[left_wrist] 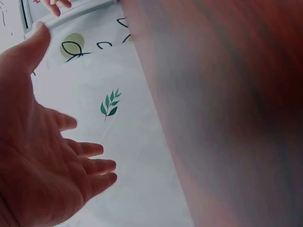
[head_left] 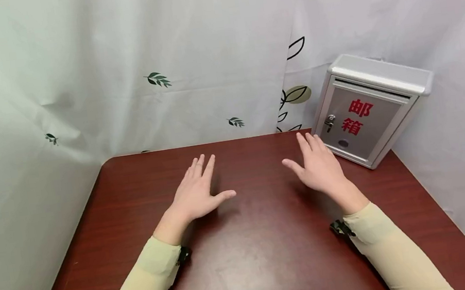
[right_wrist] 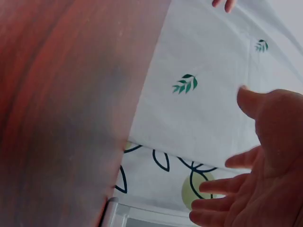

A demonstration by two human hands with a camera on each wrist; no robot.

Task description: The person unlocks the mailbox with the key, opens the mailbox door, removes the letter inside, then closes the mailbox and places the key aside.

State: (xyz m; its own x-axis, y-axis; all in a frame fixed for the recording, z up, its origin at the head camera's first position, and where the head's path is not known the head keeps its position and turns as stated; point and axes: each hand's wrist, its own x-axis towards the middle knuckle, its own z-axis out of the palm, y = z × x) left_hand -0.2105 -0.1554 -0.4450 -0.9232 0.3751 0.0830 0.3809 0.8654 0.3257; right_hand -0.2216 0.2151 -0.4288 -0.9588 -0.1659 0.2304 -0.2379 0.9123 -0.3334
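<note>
Over the left-centre of the table my left hand [head_left: 196, 191] is held palm down, fingers straight and thumb spread, with nothing in it. Its palm [left_wrist: 42, 161] shows bare in the left wrist view. My right hand [head_left: 318, 165] hovers in the same pose, its straight fingers just left of a silver metal mailbox [head_left: 362, 110]. That mailbox stands at the far right corner, with red characters, a keyed lock and a slot under its lid. In the right wrist view, the right palm [right_wrist: 265, 189] also holds nothing.
A reddish-brown wooden table [head_left: 240, 271] with a rounded far left corner lies under both hands. White curtains [head_left: 202, 46] with leaf prints hang behind it and along both sides. Dark straps [head_left: 342, 229] sit at the wrists, by pale yellow sleeves [head_left: 145, 284].
</note>
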